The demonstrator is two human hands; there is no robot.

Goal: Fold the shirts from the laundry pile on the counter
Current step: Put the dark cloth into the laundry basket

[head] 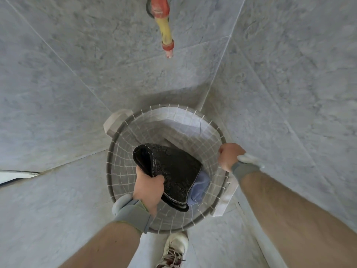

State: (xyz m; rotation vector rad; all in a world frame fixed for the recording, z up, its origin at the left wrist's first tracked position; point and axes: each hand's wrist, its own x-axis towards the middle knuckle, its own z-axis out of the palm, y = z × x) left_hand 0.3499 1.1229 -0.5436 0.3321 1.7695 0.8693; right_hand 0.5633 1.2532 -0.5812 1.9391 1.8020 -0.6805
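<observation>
I look straight down into a round grey mesh laundry basket (119, 151) standing on the floor. My left hand (148, 188) grips a folded black patterned shirt (173, 171) by its near edge, holding it inside the basket's mouth. Under the black shirt a light blue garment (201, 188) lies at the bottom of the basket. My right hand (229, 156) is closed on the basket's right rim. Both wrists wear grey bands. No counter or laundry pile is in view.
Grey marbled floor tiles (67, 93) surround the basket. A red and yellow tap (164, 26) juts out at the top. White basket handles (116, 120) stick out left and right. My white shoe (173, 250) stands just below the basket.
</observation>
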